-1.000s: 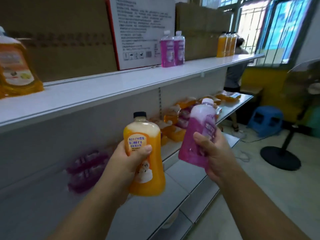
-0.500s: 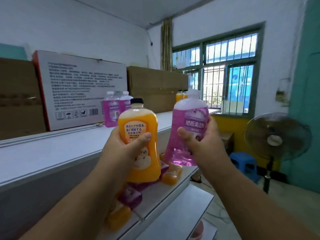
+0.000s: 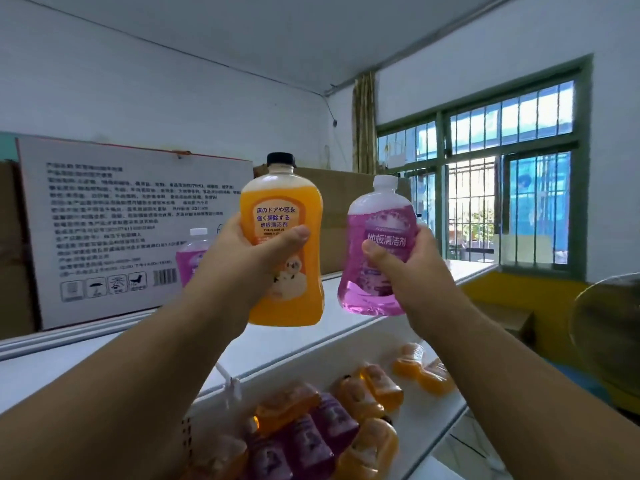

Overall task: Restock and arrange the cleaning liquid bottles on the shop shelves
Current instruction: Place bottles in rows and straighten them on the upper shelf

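Observation:
My left hand [image 3: 239, 261] grips an orange cleaning liquid bottle [image 3: 285, 258] with a black cap, held upright in the air above the white top shelf [image 3: 62, 362]. My right hand [image 3: 412, 271] grips a pink bottle [image 3: 375, 251] with a white cap, tilted slightly left, just right of the orange one. Another pink bottle [image 3: 194, 251] stands on the top shelf, partly hidden behind my left hand. On the lower shelf [image 3: 446, 410], several orange and purple bottles [image 3: 325, 424] lie on their sides.
A large white printed carton [image 3: 128, 230] and brown cartons [image 3: 339, 216] line the back of the top shelf. A barred window [image 3: 502, 188] is at the right. A fan [image 3: 609, 337] stands at the right edge.
Both hands have lifted the two bottles from beside the lower shelves to above the top shelf. The view has tilted upward, and the bottles appear closer and larger.

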Demonstrator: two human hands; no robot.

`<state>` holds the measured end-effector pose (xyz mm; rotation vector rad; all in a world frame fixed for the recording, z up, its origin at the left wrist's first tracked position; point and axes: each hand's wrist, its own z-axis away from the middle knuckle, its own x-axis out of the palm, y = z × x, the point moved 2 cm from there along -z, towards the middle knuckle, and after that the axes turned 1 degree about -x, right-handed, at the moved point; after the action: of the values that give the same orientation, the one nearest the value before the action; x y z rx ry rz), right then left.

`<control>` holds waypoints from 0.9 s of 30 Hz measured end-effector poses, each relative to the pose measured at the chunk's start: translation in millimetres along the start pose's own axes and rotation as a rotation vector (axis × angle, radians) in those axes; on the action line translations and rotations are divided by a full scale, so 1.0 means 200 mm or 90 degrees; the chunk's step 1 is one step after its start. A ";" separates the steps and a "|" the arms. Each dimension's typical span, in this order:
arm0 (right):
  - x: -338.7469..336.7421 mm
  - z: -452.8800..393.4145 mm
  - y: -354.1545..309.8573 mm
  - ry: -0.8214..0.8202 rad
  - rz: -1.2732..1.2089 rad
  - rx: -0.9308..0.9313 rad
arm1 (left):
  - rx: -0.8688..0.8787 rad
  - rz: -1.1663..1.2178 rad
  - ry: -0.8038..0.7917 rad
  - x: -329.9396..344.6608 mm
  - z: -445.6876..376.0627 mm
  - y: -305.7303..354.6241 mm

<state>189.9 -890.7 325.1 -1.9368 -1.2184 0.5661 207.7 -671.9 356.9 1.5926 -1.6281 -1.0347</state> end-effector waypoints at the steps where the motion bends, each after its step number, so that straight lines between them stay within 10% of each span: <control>1: 0.01 -0.07 0.05 -0.011 -0.006 0.002 | -0.001 -0.006 0.014 0.01 -0.03 -0.02; 13: 0.46 -0.89 0.63 -0.364 0.050 0.073 | -0.070 -0.109 0.250 0.14 -0.30 -0.28; 27: 0.78 -1.16 0.86 -0.441 0.178 0.082 | -0.123 -0.090 0.322 0.11 -0.45 -0.54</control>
<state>516.6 -880.3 335.0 -1.8652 -1.2653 1.5150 337.6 -699.5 304.7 1.6835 -1.0592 -0.7474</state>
